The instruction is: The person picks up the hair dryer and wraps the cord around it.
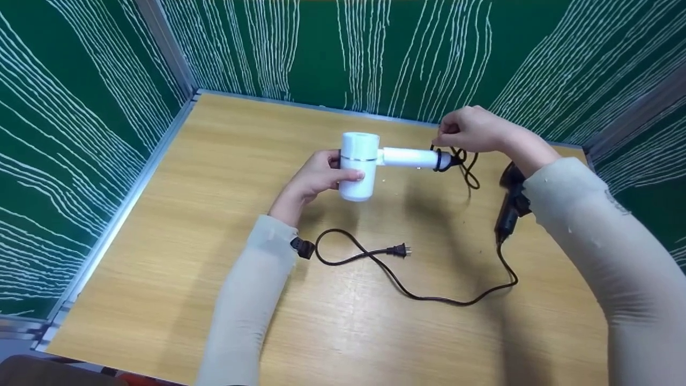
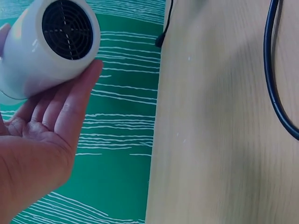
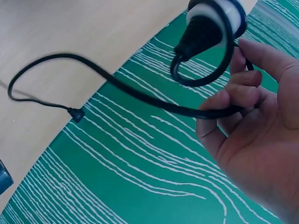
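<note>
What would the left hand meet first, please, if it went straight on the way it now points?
First comes the white hair dryer, which the left hand holds. Beyond that, the green back panel is probably next, though depth is hard to judge.

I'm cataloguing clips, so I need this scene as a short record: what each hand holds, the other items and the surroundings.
Left hand: grips the white hair dryer by its barrel
Right hand: holds the black cord beyond the dryer's handle
Other appliance: black device, seemingly another hair dryer, on the table, partly hidden by the right sleeve
Loose plug: two-prong plug, on the table
Walls: green panels with white lines
</note>
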The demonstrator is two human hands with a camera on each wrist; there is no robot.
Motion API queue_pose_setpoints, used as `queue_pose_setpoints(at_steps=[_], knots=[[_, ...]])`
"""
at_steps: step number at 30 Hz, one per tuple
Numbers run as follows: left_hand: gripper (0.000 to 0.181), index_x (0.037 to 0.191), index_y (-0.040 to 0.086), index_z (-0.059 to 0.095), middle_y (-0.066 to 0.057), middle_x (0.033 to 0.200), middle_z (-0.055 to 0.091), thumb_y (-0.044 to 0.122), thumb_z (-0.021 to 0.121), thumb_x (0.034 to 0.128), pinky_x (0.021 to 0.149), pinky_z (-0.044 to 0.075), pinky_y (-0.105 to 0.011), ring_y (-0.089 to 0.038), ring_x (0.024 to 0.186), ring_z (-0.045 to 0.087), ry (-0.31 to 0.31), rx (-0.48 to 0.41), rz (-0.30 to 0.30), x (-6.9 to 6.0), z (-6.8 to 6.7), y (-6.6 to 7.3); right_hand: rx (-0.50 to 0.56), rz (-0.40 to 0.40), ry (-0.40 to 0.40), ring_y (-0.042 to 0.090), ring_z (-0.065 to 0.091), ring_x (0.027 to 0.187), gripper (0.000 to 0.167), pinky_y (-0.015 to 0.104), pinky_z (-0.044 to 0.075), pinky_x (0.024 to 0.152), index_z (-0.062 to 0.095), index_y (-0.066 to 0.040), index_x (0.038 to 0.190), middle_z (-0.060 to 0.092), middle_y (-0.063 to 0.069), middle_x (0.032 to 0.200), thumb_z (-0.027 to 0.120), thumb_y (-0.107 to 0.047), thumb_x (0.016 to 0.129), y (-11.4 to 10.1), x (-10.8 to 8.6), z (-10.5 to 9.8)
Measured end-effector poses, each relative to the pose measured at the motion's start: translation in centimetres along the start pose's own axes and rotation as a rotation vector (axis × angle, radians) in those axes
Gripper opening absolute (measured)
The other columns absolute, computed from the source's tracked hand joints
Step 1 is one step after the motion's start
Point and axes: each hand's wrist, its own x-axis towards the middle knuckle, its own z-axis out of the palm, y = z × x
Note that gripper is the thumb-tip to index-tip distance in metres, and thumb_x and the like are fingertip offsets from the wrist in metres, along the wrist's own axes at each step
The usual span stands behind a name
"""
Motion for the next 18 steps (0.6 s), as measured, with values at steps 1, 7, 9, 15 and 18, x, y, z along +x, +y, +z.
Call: queue_pose_setpoints(at_steps=[1, 7, 9, 15, 18], knots=[[0.063, 0.145, 0.003, 0.06, -0.012, 0.137, 0.068, 0.023, 0.087, 0.0912, 0.101, 0.058, -0.044, -0.029, 0.122, 0.065, 0.009, 0.001, 0.001, 0.0, 0.1, 0.0, -0.002, -0.002, 0.003, 0.025, 0.057, 0.082, 0.033, 0.037, 0.045, 0.07, 0.072, -0.002, 0.117, 0.068, 0.014, 0.097, 0.061, -0.033, 0.11, -0.1, -0.1, 0.0], [0.065, 0.143, 0.002, 0.061, -0.013, 0.136, 0.069, 0.021, 0.09, 0.0884, 0.102, 0.058, -0.044, -0.029, 0.121, 0.066, 0.099, -0.022, 0.025, 0.3, 0.7, 0.1, 0.05, 0.003, 0.037, 0.025, 0.063, 0.078, 0.034, 0.032, 0.049, 0.065, 0.072, -0.002, 0.119, 0.073, 0.016, 0.097, 0.057, -0.031, 0.111, -0.8, -1.1, 0.2], [0.065, 0.144, 0.003, 0.062, -0.012, 0.137, 0.068, 0.021, 0.09, 0.088, 0.105, 0.057, -0.044, -0.028, 0.123, 0.066, 0.138, -0.021, 0.04, 0.3, 1.0, 0.1, 0.1, 0.005, 0.066, 0.023, 0.065, 0.073, 0.033, 0.029, 0.052, 0.062, 0.071, -0.001, 0.118, 0.073, 0.015, 0.092, 0.057, -0.03, 0.111, -0.8, -1.5, 0.5], [0.066, 0.145, 0.006, 0.061, -0.009, 0.143, 0.066, 0.025, 0.09, 0.0888, 0.113, 0.051, -0.046, -0.026, 0.129, 0.063, 0.249, -0.002, 0.092, 0.3, 1.6, 0.3, 0.316, -0.02, 0.249, 0.018, 0.073, 0.073, 0.031, 0.022, 0.058, 0.066, 0.069, 0.0, 0.119, 0.075, 0.013, 0.09, 0.057, -0.027, 0.112, -0.4, -2.4, 2.9], [0.066, 0.146, 0.007, 0.061, -0.008, 0.144, 0.065, 0.025, 0.09, 0.0891, 0.114, 0.05, -0.048, -0.026, 0.13, 0.062, 0.285, -0.027, 0.106, 0.3, 1.8, 0.3, 0.475, -0.034, 0.343, 0.018, 0.075, 0.08, 0.03, 0.024, 0.062, 0.073, 0.068, 0.001, 0.121, 0.075, 0.015, 0.095, 0.057, -0.026, 0.112, -0.1, -2.2, 4.8]])
